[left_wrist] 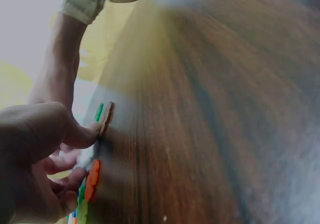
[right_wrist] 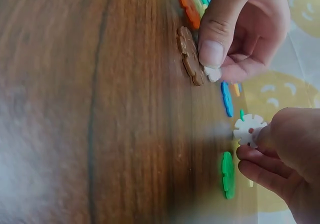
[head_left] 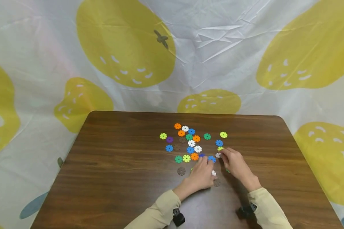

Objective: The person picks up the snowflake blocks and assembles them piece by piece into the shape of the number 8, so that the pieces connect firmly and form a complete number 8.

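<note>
Your right hand pinches a white flower disc at its edge, fingers curled on it. The disc stands up just above the brown table, near the right side of the pile of discs. A green disc lies flat on the wood just below this hand.

Your left hand is close beside it, a little nearer to you. Its thumb and fingers are bent down onto another white disc, which peeks out from under the thumb. You seem to pinch it, though most of it is hidden. A brown disc lies right next to that thumb, touching or almost touching it. An orange disc sits just past it.

More discs are spread on the table beyond your hands: orange, white, blue, green, yellow-green and purple ones, lying flat and close together. One yellow-green disc sits a bit apart on the right, and a dark brown one lies left of your left hand.

Both sleeves are a pale tan. Behind the table hangs a white cloth with big yellow fruit shapes.
</note>
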Demonstrator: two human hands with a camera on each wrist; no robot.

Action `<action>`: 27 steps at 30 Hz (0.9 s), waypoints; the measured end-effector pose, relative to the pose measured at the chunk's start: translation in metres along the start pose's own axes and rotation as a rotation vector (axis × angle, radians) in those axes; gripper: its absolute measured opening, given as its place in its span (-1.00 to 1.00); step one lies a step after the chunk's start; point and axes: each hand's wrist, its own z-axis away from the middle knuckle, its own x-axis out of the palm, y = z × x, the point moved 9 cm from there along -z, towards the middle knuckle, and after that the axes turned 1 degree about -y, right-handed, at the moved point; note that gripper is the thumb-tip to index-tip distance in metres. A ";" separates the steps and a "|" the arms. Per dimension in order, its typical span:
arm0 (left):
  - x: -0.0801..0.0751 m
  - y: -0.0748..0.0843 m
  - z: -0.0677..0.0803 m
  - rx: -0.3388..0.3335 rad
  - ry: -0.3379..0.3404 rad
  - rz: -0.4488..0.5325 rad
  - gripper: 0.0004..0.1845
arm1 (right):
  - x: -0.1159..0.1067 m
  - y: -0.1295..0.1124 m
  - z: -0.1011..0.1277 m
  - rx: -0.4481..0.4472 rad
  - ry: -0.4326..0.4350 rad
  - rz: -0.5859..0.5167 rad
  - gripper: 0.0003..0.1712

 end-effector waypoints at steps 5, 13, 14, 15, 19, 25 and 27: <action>-0.004 -0.006 0.001 0.001 0.046 0.184 -0.70 | -0.003 -0.006 0.000 0.000 0.019 -0.009 -0.80; -0.024 -0.024 0.005 0.023 0.173 0.459 -0.88 | -0.014 -0.020 -0.002 -0.007 0.091 -0.038 -0.80; -0.027 -0.028 0.005 0.012 0.186 0.494 -0.88 | -0.015 -0.022 -0.002 -0.003 0.089 -0.044 -0.80; -0.030 -0.033 0.006 -0.004 0.198 0.533 -0.88 | -0.016 -0.024 -0.002 0.000 0.084 -0.050 -0.80; -0.041 -0.050 0.011 -0.064 0.257 0.698 -0.84 | -0.019 -0.031 -0.002 0.016 0.069 -0.083 -0.80; -0.058 -0.073 0.025 -0.151 0.342 0.850 -0.84 | -0.025 -0.049 -0.003 0.010 0.087 -0.123 -0.79; -0.066 -0.078 0.032 -0.168 0.376 0.868 -0.86 | -0.028 -0.057 -0.003 0.003 0.101 -0.142 -0.79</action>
